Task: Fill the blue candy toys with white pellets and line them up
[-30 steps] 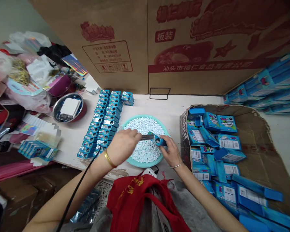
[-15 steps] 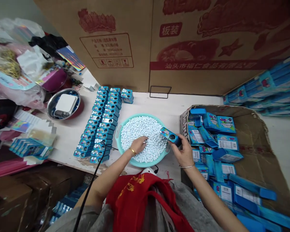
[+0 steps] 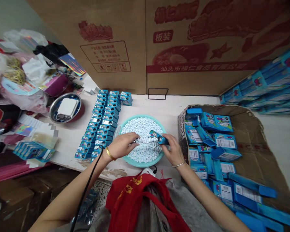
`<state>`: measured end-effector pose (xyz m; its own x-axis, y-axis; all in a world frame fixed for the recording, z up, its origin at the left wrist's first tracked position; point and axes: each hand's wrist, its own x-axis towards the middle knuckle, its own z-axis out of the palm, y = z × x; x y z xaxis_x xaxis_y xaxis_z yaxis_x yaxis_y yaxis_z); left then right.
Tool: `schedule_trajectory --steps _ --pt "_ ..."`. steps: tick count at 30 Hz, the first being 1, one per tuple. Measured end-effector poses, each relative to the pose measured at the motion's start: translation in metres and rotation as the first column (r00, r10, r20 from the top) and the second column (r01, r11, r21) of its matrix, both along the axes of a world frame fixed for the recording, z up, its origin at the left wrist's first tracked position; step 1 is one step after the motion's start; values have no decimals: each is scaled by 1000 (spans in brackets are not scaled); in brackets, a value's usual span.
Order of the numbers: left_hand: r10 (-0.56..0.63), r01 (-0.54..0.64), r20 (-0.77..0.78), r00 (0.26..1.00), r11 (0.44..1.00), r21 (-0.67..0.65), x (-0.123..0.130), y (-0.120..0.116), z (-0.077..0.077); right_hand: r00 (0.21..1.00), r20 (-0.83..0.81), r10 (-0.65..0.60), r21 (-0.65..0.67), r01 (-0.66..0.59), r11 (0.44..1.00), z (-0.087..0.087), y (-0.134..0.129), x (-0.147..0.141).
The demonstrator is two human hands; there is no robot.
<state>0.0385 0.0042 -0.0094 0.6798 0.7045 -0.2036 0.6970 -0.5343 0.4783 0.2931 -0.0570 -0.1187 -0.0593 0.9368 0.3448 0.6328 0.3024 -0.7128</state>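
My right hand [image 3: 173, 150] grips a small blue box [image 3: 160, 138] printed with bright lettering, tilted low over the right side of a turquoise basin [image 3: 130, 162]. White, pebble-like candies [image 3: 145, 155] fill that basin, and some lie against the box's near end. Over the basin's left side, my left hand [image 3: 124, 144] has its fingers and thumb curled around a few of the candies, level with the box. Exactly how many it holds is hidden. Left of the basin, similar blue boxes [image 3: 108, 122] stand in two long rows, with white candies showing at several openings.
On the right a cardboard carton [image 3: 252, 138] holds many blue boxes. A large cardboard box [image 3: 125, 79] walls off the back. A metal bowl [image 3: 80, 109] with a white scale [image 3: 68, 108] stands at left, beside bags and papers. A black cable [image 3: 89, 180] crosses my left arm.
My left hand has lifted out of the candies and shifted left, bringing some up. My right hand has carried the blue box leftward over the basin. The camera view has shifted slightly.
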Motion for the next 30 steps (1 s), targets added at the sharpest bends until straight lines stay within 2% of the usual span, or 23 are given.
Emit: schedule_trajectory --steps 3,6,10,13,15,18,21,24,25,27,29,30 --pt "-49 67 -235 971 995 68 18 1 30 999 14 48 39 -49 998 -2 -1 -10" --pt "-65 127 -404 912 983 129 38 -4 52 997 9 78 38 -78 996 -6 -5 -17" --pt "-117 209 -466 877 966 151 54 -14 73 994 -42 98 9 -98 995 -13 -10 -23" --pt "-147 235 -437 888 960 154 46 -14 83 992 -107 73 -12 -75 997 -13 -12 -24" --pt "-127 196 -336 933 964 181 32 -8 78 986 -155 60 -25 -65 998 -9 -13 -24" --pt "-116 128 -75 990 972 195 18 9 48 975 -213 66 -41 -77 996 1 -12 -29" --pt "-196 188 53 979 974 124 25 24 10 973 -223 65 -76 -84 994 11 -8 -32" --pt "-257 255 85 963 966 31 40 36 -10 971 -236 42 -118 -72 990 17 1 -11" --pt "-253 252 106 962 967 22 43 41 -12 971 -238 -18 -122 -11 993 18 6 4" --pt "-204 200 154 967 979 41 42 58 -10 945 -197 -261 -133 238 962 17 18 49" --pt "-113 96 181 977 991 98 33 80 -10 830 -23 -557 -180 544 819 12 31 102" --pt "-62 38 179 982 990 134 27 93 -11 787 127 -603 -225 615 755 7 38 129"
